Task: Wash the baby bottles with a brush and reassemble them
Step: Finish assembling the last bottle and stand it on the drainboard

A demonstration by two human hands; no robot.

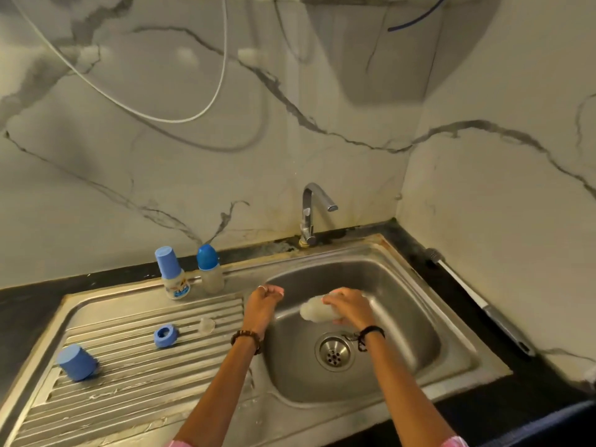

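My right hand grips a clear, open baby bottle lying sideways over the steel sink basin. My left hand hovers just left of it at the basin's edge, fingers loosely curled and holding nothing. On the ribbed drainboard lie a blue screw ring, a clear teat and a blue cap on its side. Two assembled bottles with blue caps, one pale blue and one darker blue, stand upright at the back of the drainboard.
A chrome tap stands behind the basin, with no water seen running. The drain sits low in the basin. A long brush with a grey handle leans along the black counter against the right wall. White cables hang on the marble wall.
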